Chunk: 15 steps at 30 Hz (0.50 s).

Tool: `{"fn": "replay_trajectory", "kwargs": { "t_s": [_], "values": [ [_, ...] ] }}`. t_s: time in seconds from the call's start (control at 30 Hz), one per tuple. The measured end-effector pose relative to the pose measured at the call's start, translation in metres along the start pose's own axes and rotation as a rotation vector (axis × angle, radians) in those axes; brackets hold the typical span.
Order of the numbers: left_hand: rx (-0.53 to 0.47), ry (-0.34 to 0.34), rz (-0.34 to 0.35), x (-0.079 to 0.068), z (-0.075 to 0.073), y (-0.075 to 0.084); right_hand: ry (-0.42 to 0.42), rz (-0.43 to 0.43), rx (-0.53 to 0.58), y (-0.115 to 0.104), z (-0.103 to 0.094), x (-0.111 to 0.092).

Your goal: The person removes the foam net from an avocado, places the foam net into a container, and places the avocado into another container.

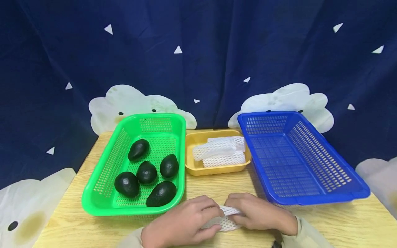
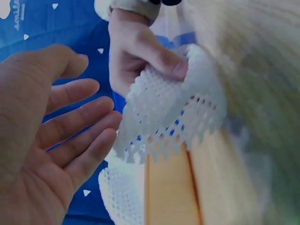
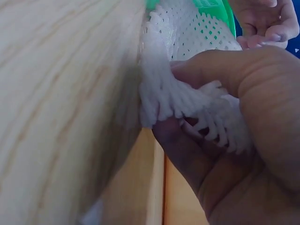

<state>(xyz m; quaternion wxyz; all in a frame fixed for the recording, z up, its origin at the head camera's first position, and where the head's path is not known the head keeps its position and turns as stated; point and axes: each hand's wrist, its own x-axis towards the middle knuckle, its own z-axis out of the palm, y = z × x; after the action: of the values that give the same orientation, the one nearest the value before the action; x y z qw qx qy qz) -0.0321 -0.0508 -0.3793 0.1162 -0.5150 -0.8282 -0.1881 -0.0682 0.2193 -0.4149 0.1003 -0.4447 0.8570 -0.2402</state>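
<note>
A white foam net sleeve [image 1: 227, 224] lies low over the table's front, between the two hands. Its near end is pinched by my right hand [image 1: 255, 213], thumb on one side and fingers on the other, as the right wrist view shows. The sleeve's other end [image 2: 154, 122] gapes wide toward my left hand [image 2: 61, 122]. That hand has its fingers loosely extended and spread from the thumb, with fingertips right at the sleeve's edge and nothing in its grasp. More foam net sleeves [image 1: 224, 159] lie in a yellow tray [image 1: 214, 171] behind the hands.
A green basket [image 1: 93, 187] on the left contains several dark avocados [image 1: 147, 173]. To the right stands a blue basket [image 1: 291, 165] with nothing in it. Both flank the yellow tray on the wooden table [image 1: 214, 186]. A dark blue curtain [image 1: 204, 62] hangs behind.
</note>
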Motion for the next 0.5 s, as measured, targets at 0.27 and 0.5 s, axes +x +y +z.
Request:
{"fn": "replay_trajectory", "kwargs": {
  "t_s": [0.27,0.5],
  "values": [
    [0.034,0.15,-0.105,-0.0005,0.0067,-0.0003,0.034,-0.038,-0.026,0.0001,-0.0014,-0.0003],
    [0.013,0.152,-0.142,-0.0016,0.0072,-0.0034,0.041,-0.048,-0.064,-0.0022,-0.0039,-0.0025]
  ]
}}
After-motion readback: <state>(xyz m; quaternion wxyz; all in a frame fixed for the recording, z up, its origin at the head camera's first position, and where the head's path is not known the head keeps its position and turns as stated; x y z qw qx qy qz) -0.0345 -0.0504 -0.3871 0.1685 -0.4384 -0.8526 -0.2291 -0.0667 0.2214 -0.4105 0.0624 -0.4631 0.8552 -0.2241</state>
